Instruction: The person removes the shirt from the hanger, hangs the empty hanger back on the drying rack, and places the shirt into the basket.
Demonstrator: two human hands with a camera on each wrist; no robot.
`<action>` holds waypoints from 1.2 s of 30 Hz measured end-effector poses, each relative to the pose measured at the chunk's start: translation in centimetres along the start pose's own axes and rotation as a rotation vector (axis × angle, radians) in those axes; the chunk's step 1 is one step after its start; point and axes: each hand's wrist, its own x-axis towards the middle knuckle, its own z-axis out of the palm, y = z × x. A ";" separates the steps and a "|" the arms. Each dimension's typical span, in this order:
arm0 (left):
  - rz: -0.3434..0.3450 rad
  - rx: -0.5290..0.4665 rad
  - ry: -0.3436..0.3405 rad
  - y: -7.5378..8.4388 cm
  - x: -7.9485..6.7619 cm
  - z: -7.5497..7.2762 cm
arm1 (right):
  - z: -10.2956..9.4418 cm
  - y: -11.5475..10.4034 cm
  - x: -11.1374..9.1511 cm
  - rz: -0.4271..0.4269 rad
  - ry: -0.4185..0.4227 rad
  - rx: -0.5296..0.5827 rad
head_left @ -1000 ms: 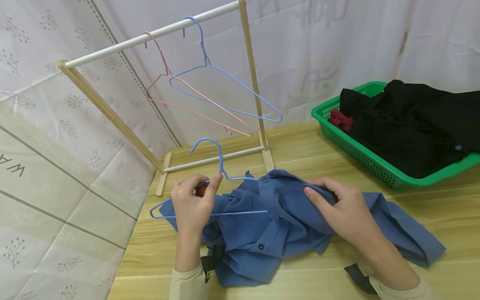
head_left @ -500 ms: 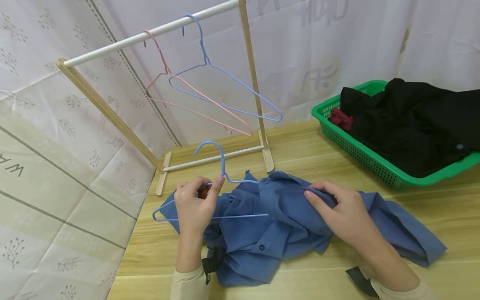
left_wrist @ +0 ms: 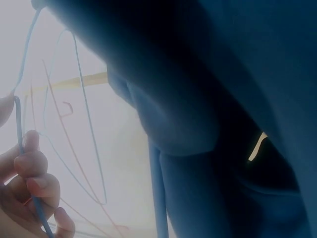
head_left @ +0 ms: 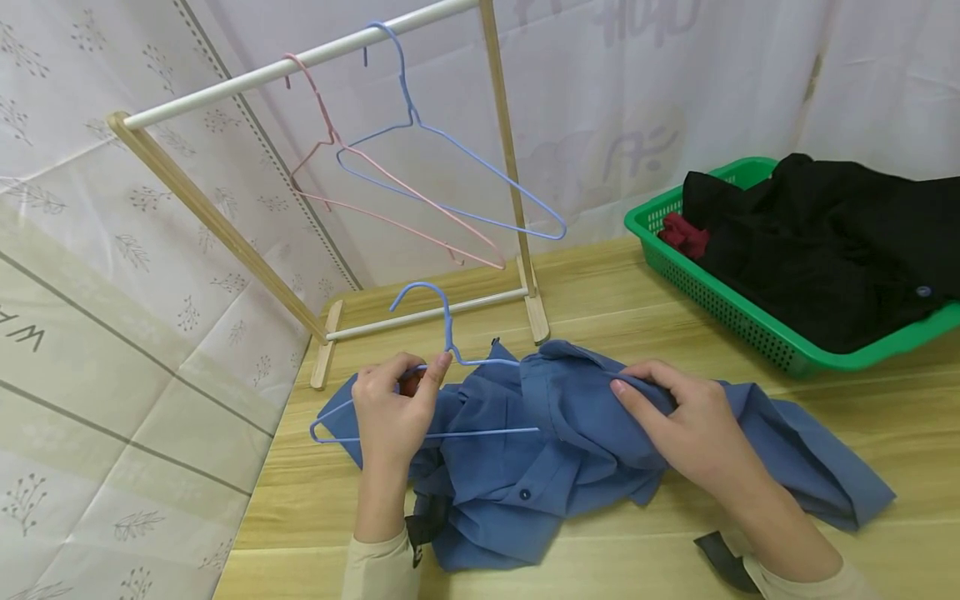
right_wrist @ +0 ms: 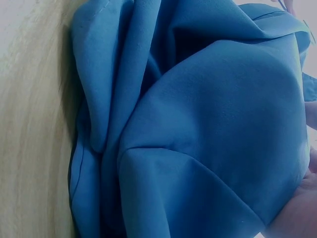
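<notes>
My left hand (head_left: 393,408) pinches a blue wire hanger (head_left: 448,325) just below its hook, the hook pointing up. The hanger's right side runs inside a blue shirt (head_left: 495,467), and its right end is hidden under the cloth. At the shirt's upper edge, my right hand (head_left: 686,421) grips a fold between thumb and fingers. In the left wrist view, the left fingers (left_wrist: 37,163) curl round the hanger wire. The right wrist view shows the blue cloth (right_wrist: 218,109) draped in folds, with part of the right hand at the edge.
Behind stands a wooden rack with a white rail (head_left: 300,62), bearing a pink hanger (head_left: 405,179) and another blue hanger (head_left: 495,179). On the right, a green basket (head_left: 720,312) holds black clothing (head_left: 817,242) and a small dark red cloth (head_left: 684,237). A curtain (head_left: 592,117) hangs behind.
The left hand and its hanger have shifted slightly right and the hook slightly down. The right hand keeps its grip on the shirt in nearly the same place.
</notes>
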 end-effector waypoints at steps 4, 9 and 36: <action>-0.002 -0.003 -0.002 0.0 0.0 0.0 | -0.1 0.1 -0.1 0.005 -0.012 0.018; -0.014 -0.001 -0.004 -0.1 0.0 0.0 | -0.1 0.2 -0.1 0.004 -0.005 0.012; -0.054 -0.019 -0.032 -1.2 -0.8 0.6 | -0.1 0.7 -0.1 0.033 -0.006 0.005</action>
